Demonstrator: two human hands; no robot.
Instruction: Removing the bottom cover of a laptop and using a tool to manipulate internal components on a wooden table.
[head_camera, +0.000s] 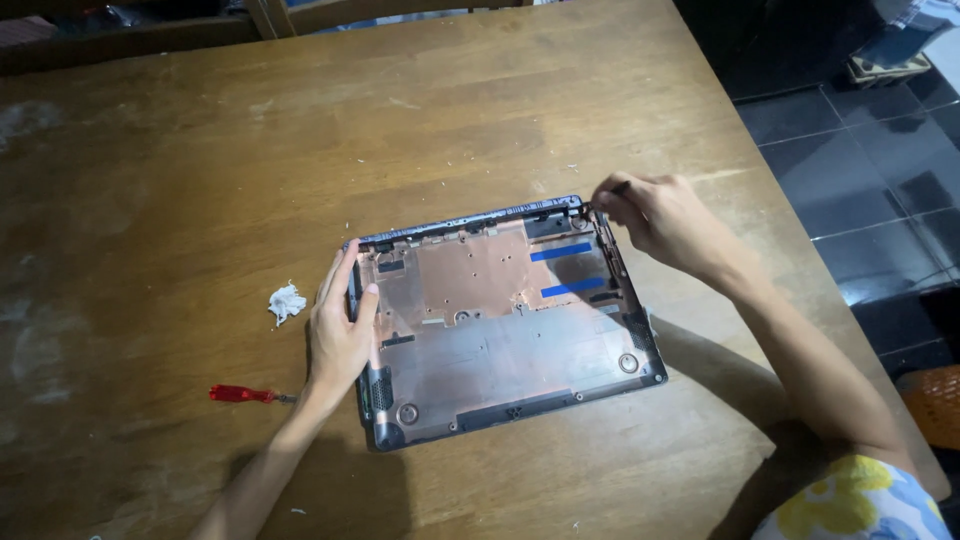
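While flattened with fingers together along the near-left rim of the laptop base shell (505, 320), left hand (340, 335) steadying it, thumb hooked just over the edge. Right hand (655, 215) closed in a pinch on a thin dark tool (603, 195), tip touching the shell's far-right corner. Lying inside-up near the table's (200, 200) middle, slightly skewed, short right side close to the table edge, broad bare wood open to the left and beyond. Just left of the left hand, a crumpled white tissue (287, 302); nearer, beside the wrist, a red-handled screwdriver (245, 395), both apart from the shell. Worn brown planks, scuffed and speckled with pale crumbs. Dark glossy floor tiles (870, 170) off to the right. Grey moulded plastic with copper-toned foil, two blue strips (565, 270), round screw bosses at the corners.
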